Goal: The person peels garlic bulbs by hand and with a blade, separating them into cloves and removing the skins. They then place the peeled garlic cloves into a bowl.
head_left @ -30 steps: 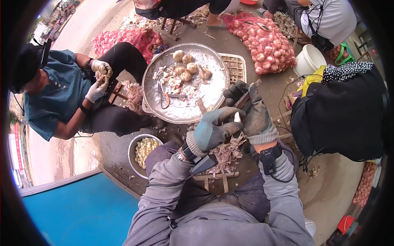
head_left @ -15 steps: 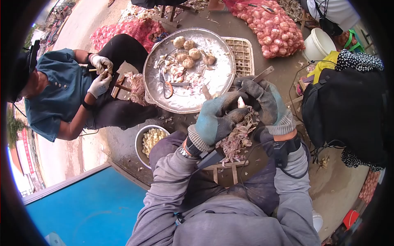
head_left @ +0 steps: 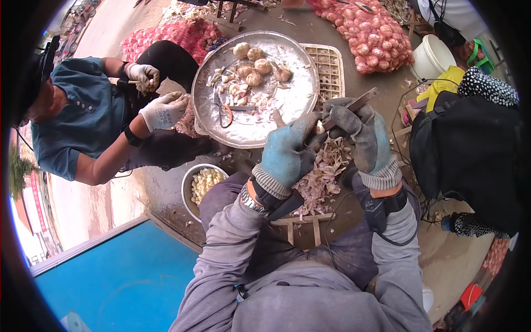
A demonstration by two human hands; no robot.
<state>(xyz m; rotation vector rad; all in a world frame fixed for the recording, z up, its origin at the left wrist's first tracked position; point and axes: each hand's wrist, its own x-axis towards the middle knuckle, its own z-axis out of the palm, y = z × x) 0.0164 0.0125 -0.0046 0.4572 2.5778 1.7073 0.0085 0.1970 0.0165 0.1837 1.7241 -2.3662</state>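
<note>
Both my hands wear blue-grey gloves and meet over a heap of garlic skins (head_left: pixel 323 180). My left hand (head_left: pixel 290 149) pinches a small garlic clove (head_left: pixel 320 128) at its fingertips. In my right hand (head_left: pixel 362 135) is a flat metal blade (head_left: pixel 363 99), its lower end close to the clove and its upper end pointing up and right. Past my hands lies a round metal tray (head_left: pixel 298 105) with several garlic bulbs (head_left: pixel 254 78), loose cloves (head_left: pixel 237 93) and orange-handled scissors (head_left: pixel 227 115).
A bowl (head_left: pixel 186 195) of peeled cloves stands left of my knee. At the left sits a co-worker (head_left: pixel 83 116) in white gloves. Beyond are a plastic crate (head_left: pixel 332 72), a net sack of garlic (head_left: pixel 370 39) and a white bucket (head_left: pixel 434 58). A black bag (head_left: pixel 470 155) lies right.
My fingers have closed further round the clove, which now shows less, and the blade has come against or near it. The co-worker's hands have moved apart.
</note>
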